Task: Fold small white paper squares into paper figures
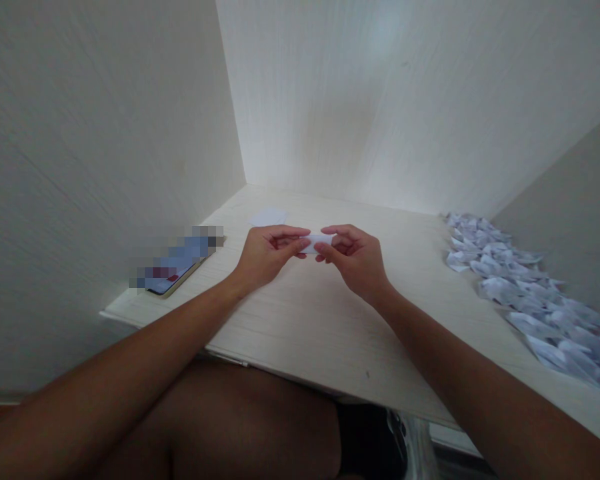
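A small white piece of folded paper [312, 244] is held up between my two hands over the middle of the table. My left hand [273, 250] pinches its left end between thumb and fingers. At the right end, the thumb and fingers of my right hand [355, 253] grip it too. The thumbs lie on the near face; the fingers behind are partly hidden. Beyond my left hand, flat white paper sheets [269, 217] lie on the table.
The white table [300, 333] meets walls at the back and sides. On the left lies a phone [180, 263], its screen partly blurred out. Many folded white paper pieces [525, 283] are heaped along the right side. My leg [255, 420] is below the table's front edge.
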A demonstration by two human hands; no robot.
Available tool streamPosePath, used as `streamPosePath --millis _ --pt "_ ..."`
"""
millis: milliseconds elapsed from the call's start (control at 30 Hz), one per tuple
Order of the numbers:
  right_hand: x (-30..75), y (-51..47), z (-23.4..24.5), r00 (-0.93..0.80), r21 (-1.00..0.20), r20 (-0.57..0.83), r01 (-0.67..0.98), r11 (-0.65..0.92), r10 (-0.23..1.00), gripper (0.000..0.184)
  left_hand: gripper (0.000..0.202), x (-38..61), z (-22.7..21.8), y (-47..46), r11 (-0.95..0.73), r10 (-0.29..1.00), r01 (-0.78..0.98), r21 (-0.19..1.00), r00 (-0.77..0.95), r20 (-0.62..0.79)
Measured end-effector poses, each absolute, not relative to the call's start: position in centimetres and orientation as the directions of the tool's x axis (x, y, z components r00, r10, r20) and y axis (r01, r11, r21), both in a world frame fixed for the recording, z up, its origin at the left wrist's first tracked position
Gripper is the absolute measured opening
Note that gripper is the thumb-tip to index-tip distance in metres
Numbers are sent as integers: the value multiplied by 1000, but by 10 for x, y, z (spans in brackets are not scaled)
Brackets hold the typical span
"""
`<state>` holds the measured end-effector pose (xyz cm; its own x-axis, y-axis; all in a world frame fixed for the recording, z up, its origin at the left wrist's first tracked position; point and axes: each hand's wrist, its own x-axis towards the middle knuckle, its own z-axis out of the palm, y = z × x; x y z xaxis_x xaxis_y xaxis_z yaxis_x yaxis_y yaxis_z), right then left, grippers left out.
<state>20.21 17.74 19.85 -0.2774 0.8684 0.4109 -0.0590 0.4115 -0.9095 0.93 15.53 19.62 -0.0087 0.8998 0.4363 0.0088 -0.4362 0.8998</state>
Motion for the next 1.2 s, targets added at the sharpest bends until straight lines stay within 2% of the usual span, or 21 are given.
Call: streamPosePath --millis 200,433,600,867,1200 --pt "203 178 197 -250 -905 411 -1 425 877 36 37 9 196 155 -435 900 23 900 5 435" --pt "203 179 198 -245 -910 405 -8 416 881 30 38 8 197 155 -417 909 0 909 21 417" --pt "204 180 198 -233 -902 415 25 432 880 33 44 9 194 157 -381 924 -30 924 -17 381" --pt "205 179 197 -241 -895 426 31 446 872 31 37 9 195 156 -379 925 -2 925 -17 379" --pt "206 179 197 -241 -923 379 -26 384 893 32 32 8 195 157 -369 929 -64 927 15 370"
